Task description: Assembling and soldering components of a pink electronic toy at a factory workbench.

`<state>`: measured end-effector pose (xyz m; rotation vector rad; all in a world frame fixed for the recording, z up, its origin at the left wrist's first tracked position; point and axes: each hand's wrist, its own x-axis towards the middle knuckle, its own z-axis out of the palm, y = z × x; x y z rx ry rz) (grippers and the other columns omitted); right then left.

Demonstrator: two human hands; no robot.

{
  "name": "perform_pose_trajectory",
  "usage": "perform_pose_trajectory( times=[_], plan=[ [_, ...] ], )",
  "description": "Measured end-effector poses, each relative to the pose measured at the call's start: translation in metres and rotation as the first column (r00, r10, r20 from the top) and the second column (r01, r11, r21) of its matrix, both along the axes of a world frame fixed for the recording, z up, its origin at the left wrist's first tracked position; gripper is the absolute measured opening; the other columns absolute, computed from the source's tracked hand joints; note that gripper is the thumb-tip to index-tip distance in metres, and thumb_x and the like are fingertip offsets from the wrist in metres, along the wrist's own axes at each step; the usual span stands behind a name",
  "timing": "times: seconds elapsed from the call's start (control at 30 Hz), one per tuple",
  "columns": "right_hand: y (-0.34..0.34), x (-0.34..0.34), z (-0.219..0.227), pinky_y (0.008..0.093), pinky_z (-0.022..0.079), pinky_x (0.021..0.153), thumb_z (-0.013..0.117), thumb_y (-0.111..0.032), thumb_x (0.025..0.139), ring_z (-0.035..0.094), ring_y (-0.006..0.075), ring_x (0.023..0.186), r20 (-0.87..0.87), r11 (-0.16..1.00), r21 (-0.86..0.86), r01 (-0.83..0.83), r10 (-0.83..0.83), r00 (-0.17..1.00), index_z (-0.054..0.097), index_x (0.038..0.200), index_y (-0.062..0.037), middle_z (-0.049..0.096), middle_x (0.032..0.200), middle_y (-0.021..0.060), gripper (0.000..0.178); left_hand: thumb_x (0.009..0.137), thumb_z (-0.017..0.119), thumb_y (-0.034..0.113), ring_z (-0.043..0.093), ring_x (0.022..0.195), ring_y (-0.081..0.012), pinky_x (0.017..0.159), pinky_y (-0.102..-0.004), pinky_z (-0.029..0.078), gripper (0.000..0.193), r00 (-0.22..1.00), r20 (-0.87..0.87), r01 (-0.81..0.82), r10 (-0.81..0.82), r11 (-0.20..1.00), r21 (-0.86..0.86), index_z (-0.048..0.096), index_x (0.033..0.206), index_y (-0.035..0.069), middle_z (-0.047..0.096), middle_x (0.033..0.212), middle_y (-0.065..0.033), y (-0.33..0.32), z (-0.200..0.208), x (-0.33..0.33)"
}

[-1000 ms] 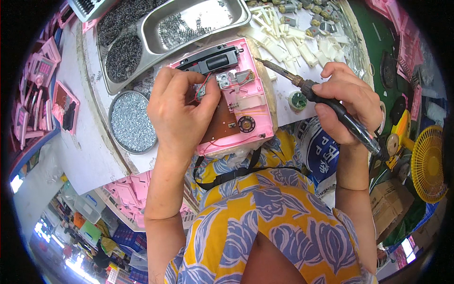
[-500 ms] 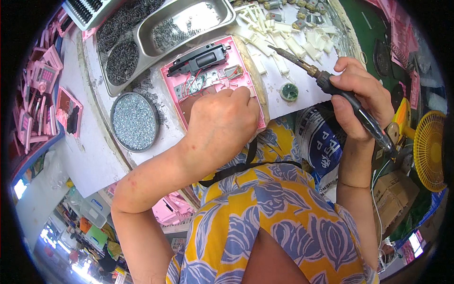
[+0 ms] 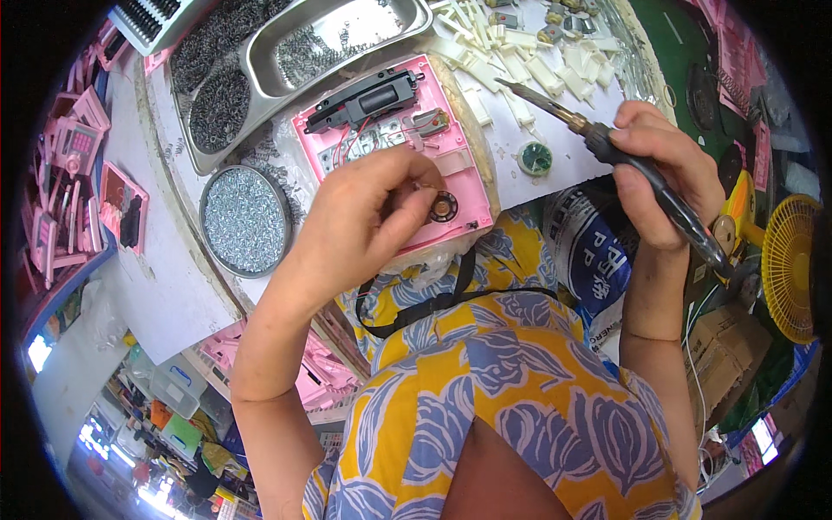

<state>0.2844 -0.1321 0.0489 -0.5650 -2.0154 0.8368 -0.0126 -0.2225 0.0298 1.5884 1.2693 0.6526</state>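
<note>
Ideally, the iron (image 3: 600, 146) gripped in the right hand (image 3: 687, 176) clears the shell (image 3: 474, 192); whether the left hand (image 3: 362, 206) grips anything is unclear.

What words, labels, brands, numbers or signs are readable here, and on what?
Blue-and-white sack: large white characters and letters, partly legible; wording withheld, not copied.
Pink parts at far left: any markings too small to read.
Cardboard box: any print too blurred to read.
Soldering iron, open pink casing: no text discernible.
</note>
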Motion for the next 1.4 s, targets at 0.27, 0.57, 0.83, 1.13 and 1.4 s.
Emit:
perform_pose_trajectory(
  times=[0.27,0.57,0.83,1.13,1.4],
  plan=[
    [0.01,-0.015,-0.003,0.0302,0.048,0.063,0.076,-0.001,0.075,0.062,0.0222,0.068,0.016,0.998,0.023,-0.05,0.049,0.999,0.07,0.1,0.0079,0.065,0.078,0.014,0.026,0.094,0.064,-0.001,0.069,0.079,-0.0145,0.071,-0.0259,0.056,0.008,0.999,-0.045,0.013,-0.013,1.0,-0.019,0.066,0.101,-0.004,0.07,0.09,-0.0094,-0.005,-0.002,0.005],
    [-0.002,-0.004,-0.005,0.0324,0.048,0.064,0.073,0.003,0.076,0.062,0.0235,0.07,-0.026,1.0,-0.025,-0.011,0.011,1.0,0.069,0.102,0.0095,0.065,0.079,0.0149,0.027,0.093,0.066,-0.003,0.068,0.08,-0.012,0.072,-0.0243,0.053,0.012,0.996,0.045,-0.075,0.072,0.995,0.071,0.07,0.105,-0.005,0.071,0.089,-0.0078,-0.007,-0.008,0.01],
    [-0.006,-0.003,-0.007,0.0315,0.048,0.064,0.074,0.002,0.077,0.062,0.0226,0.068,-0.014,1.0,-0.003,-0.016,0.016,1.0,0.069,0.102,0.0086,0.066,0.077,0.0143,0.026,0.087,0.072,-0.002,0.063,0.078,-0.0073,0.065,-0.0228,0.049,0.014,0.968,0.038,-0.241,0.247,0.964,-0.11,0.07,0.102,-0.002,0.068,0.085,-0.0067,-0.015,-0.005,0.017],
    [-0.013,-0.011,-0.011,0.0311,0.048,0.063,0.075,0.002,0.077,0.062,0.0231,0.068,-0.035,1.0,-0.018,0.008,-0.008,0.999,0.069,0.102,0.0082,0.065,0.076,0.0137,0.026,0.075,0.084,0.009,0.062,0.079,-0.0234,0.065,-0.0332,0.049,0.028,0.943,-0.251,-0.104,0.218,0.91,0.401,0.069,0.098,0.004,0.062,0.099,-0.0101,-0.026,-0.003,0.021],
    [-0.012,-0.01,-0.01,0.0312,0.048,0.063,0.074,0.002,0.076,0.061,0.0229,0.067,-0.013,1.0,-0.028,-0.001,0.0,1.0,0.069,0.101,0.0083,0.065,0.076,0.0137,0.026,0.074,0.08,0.008,0.063,0.088,-0.0302,0.076,-0.0399,0.053,0.025,0.945,-0.315,0.212,-0.087,0.896,0.389,0.068,0.095,0.004,0.063,0.096,-0.0103,-0.003,-0.01,0.01]
  ],
)
